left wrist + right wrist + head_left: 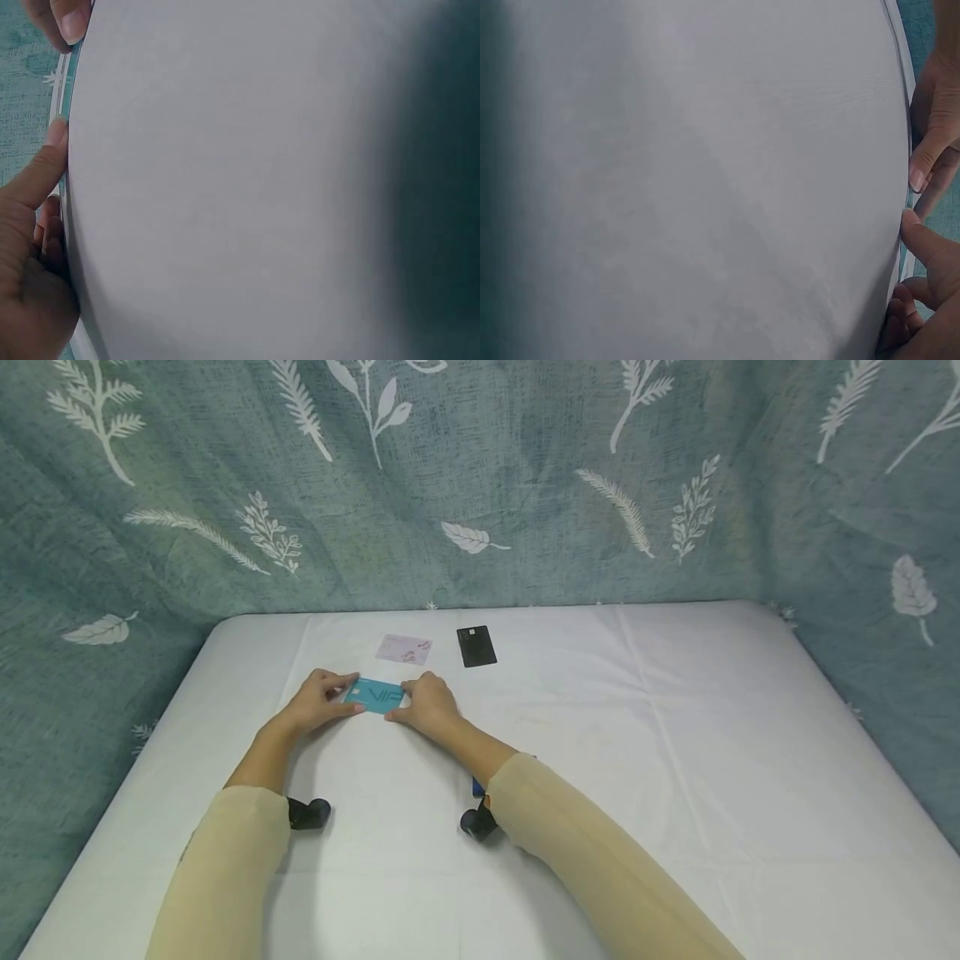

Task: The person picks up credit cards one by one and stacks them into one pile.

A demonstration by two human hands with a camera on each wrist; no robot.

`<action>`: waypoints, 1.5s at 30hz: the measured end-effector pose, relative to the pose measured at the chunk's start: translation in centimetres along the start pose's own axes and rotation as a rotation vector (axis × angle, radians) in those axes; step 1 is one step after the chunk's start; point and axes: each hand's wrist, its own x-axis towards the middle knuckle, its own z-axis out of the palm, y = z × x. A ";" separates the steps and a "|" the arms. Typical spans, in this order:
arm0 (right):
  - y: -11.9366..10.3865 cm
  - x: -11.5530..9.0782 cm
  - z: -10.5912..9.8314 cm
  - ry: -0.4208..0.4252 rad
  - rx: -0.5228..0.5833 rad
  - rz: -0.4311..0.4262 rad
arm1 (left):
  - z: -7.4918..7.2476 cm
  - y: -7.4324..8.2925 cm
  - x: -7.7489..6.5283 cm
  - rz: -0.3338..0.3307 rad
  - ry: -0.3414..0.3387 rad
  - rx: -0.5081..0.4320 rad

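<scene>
A teal card [378,695] with "VIP" lettering lies level between the two hands, close over the white cloth. My left hand [309,703] pinches its left end, thumb at the near edge and fingers at the far edge. At the other end, my right hand [433,705] grips the card the same way. Beyond it lie a pale pink patterned card [404,649] and, to the right, a black card [477,647] with a chip. Both wrist views show the card only edge-on, with thumbs of the left hand [34,202] and right hand [937,259] at it.
A white cloth [637,793] covers the table. Green leaf-patterned fabric [525,485] hangs behind its far edge. Black wrist devices [309,814] sit at both sleeves. A small blue thing [477,788] shows beside the right sleeve, mostly hidden.
</scene>
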 end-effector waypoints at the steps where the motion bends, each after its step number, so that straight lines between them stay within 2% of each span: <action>1: 0.0 0.0 0.0 0.002 0.004 0.002 | 0.0 0.0 0.0 0.002 0.001 -0.001; 15: 0.8 0.3 0.0 0.005 0.168 0.060 | 0.6 -0.7 0.5 0.018 0.033 -0.054; 21: 0.9 0.2 0.1 -0.017 0.166 0.059 | 0.9 -0.9 0.6 0.034 0.031 -0.087; 27: 0.9 0.2 0.0 0.010 0.151 0.033 | 1.0 -0.8 0.6 0.021 0.042 -0.123; 33: 0.8 0.4 -0.1 0.037 0.195 0.008 | 0.7 -0.7 0.4 0.047 0.058 -0.170; 40: 0.7 0.4 -0.3 0.010 0.236 -0.014 | 0.5 -0.7 0.2 0.085 0.051 -0.159; 45: 0.9 0.3 -0.5 -0.006 0.254 -0.023 | 0.4 -0.9 0.0 0.099 0.054 -0.197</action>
